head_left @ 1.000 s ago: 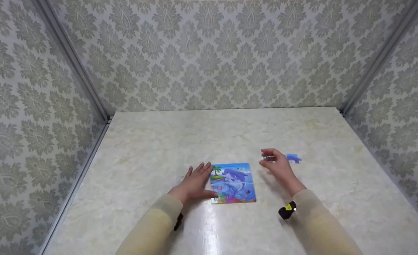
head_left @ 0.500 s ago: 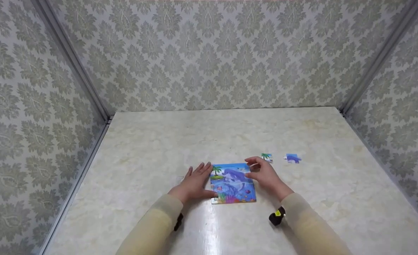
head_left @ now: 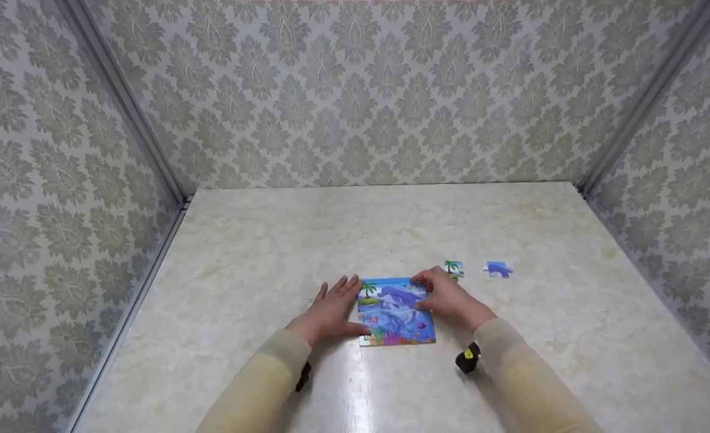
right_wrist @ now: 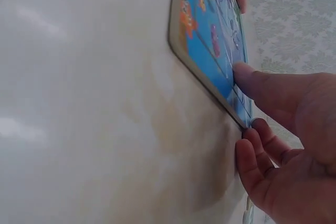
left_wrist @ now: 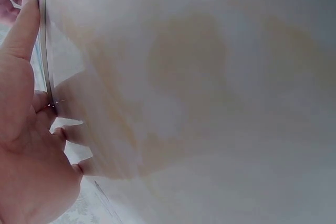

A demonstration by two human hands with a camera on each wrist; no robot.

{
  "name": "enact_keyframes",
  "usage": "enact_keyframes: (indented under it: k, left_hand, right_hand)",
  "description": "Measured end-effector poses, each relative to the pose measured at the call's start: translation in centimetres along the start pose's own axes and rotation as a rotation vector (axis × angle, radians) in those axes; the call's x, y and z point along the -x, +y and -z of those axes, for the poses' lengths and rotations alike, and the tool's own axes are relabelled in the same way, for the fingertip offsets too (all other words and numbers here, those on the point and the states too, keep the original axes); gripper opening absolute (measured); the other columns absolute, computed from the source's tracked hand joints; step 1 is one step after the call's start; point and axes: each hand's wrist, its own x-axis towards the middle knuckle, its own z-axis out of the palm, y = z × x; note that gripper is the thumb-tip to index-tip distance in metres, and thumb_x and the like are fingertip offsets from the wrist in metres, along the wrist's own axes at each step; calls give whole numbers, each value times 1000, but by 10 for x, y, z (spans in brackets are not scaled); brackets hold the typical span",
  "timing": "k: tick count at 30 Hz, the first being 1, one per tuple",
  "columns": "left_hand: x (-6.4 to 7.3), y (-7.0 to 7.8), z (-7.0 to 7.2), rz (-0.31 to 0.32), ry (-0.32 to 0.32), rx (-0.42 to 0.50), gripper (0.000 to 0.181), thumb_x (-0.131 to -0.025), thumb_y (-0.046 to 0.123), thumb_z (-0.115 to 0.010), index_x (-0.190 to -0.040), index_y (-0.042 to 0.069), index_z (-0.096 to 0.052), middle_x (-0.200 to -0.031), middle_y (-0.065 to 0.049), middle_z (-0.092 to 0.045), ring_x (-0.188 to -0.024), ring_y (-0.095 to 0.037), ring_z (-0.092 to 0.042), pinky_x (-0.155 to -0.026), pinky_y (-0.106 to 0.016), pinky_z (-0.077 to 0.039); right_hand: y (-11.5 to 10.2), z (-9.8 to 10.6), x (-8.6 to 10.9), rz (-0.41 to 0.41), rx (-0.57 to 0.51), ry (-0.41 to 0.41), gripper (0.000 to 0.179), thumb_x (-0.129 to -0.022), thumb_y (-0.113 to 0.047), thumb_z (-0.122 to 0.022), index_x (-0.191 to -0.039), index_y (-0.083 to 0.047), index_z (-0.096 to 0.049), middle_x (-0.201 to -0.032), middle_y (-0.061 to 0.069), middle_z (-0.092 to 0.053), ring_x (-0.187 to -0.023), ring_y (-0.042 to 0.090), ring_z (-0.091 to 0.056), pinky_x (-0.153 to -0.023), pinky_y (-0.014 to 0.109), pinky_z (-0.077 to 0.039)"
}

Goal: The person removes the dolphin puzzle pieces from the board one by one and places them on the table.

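Note:
A square jigsaw puzzle (head_left: pixel 394 322) with a dolphin sea picture lies flat on the table. My left hand (head_left: pixel 329 310) rests along its left side, fingers spread and thumb on the lower left corner. At the upper right corner, my right hand (head_left: pixel 451 300) has its thumb on the picture and its curled fingers at the edge. In the right wrist view, the thumb (right_wrist: pixel 247 77) presses on the puzzle's face while the fingertips touch its corner. Whether one piece there sits loose cannot be seen. Beyond the right hand lies a palm-tree puzzle piece (head_left: pixel 452 268).
A purple-blue dolphin piece (head_left: pixel 498 269) lies farther right on the pale marbled table (head_left: pixel 259 240). Patterned walls (head_left: pixel 355 90) stand at the back and both sides. A faint clear object (head_left: pixel 305 304) is partly behind the left hand.
My right hand has left the palm-tree piece on the table and moved left and down to the puzzle's upper right corner. The left hand has stayed in place.

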Motion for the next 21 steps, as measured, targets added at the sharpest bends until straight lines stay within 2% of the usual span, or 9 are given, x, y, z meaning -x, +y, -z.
enact_keyframes:
  k: [3,8,14,17,21]
  left_hand:
    - [0,0,0,-6,-1,-4,108,-87,58,-75,-166,10,-19,-175,-6,-14,-163,-31,-8,-129,-62,-3]
    - [0,-1,0,-11,0,-13,108,-87,57,-76,-166,9,-20,-174,-7,-15,-163,-31,-9,-129,-63,-4]
    - [-1,0,1,4,-1,-6,108,-87,60,-75,-166,11,-19,-175,-5,-14,-163,-29,-8,-130,-61,-3]
    - [-1,1,0,10,-3,-5,108,-87,60,-75,-166,11,-19,-175,-5,-14,-163,-29,-8,-130,-61,-2]
    - [-1,1,-1,5,-4,-5,108,-87,59,-75,-166,11,-19,-175,-5,-14,-163,-29,-8,-130,-61,-2]
  right_hand:
    - [-3,3,-1,-7,44,-31,47,-88,-8,-81,-133,-10,-66,-127,10,-54,-124,30,-55,-113,49,-45]
    - [-10,6,-2,-66,75,-68,43,-89,-11,-81,-129,-18,-67,-125,6,-53,-121,27,-53,-114,48,-45]
    - [-15,9,-5,-117,106,-114,42,-91,-11,-78,-127,-26,-61,-129,9,-49,-122,28,-51,-114,52,-44]
    - [-16,9,-6,-112,111,-115,45,-91,-11,-78,-127,-26,-57,-131,10,-47,-125,29,-50,-117,53,-41]
    - [-15,6,-8,-65,83,-98,48,-89,-5,-78,-125,-22,-52,-134,11,-50,-127,29,-49,-118,53,-40]
